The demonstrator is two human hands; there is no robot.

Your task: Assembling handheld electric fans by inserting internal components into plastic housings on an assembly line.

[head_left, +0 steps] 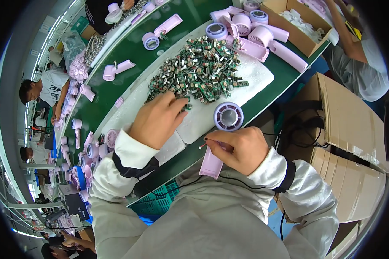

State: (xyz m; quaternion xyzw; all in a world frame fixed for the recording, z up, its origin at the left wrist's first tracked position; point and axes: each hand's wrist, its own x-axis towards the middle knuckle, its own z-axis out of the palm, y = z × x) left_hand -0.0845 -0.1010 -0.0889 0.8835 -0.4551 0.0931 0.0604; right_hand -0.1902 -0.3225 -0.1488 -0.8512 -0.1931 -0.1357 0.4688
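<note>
My left hand is at the near edge of a heap of small green circuit boards. Its thumb and index finger close on one circuit board. My right hand grips a lilac handheld fan by its body, fingers across the middle. The round fan head points away from me, and the open trough-shaped handle comes toward me. A short thin wire with a small white plug sticks out by my right thumb and fingertip.
The heap lies on a white foam sheet on a green workbench. Lilac fans and shells are piled at the far right beside a cardboard box. Large cartons stand right. Co-workers sit along the left and at far right.
</note>
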